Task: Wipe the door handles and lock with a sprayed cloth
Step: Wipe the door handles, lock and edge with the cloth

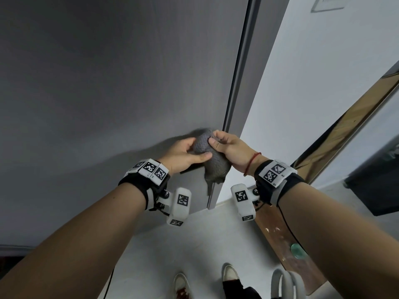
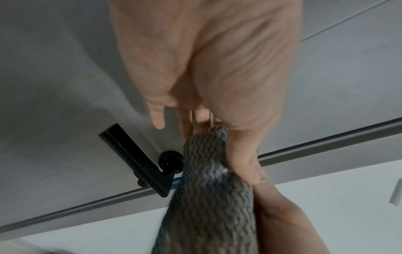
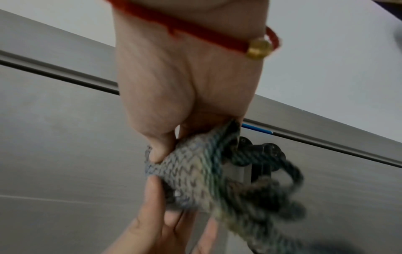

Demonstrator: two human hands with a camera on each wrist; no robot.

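A grey knitted cloth (image 1: 210, 157) is bunched against the grey door (image 1: 108, 83) near its right edge, and both hands hold it. My left hand (image 1: 194, 151) grips its left side, thumb across the front and fingers behind. The upper end is pinched between thumb and fingers of my right hand (image 1: 217, 140). In the left wrist view the black lever handle (image 2: 130, 154) sticks out from its round base (image 2: 170, 160), just left of the cloth (image 2: 213, 189). The right wrist view shows the cloth (image 3: 191, 171) draped over black round fittings (image 3: 269, 153).
The grey door frame (image 1: 244, 72) runs up beside the cloth, with a white wall (image 1: 313, 72) to its right. A wooden-edged panel (image 1: 345, 117) leans at the right, above a dark box (image 1: 375, 182). Below lie pale floor (image 1: 194, 244) and shoes (image 1: 230, 274).
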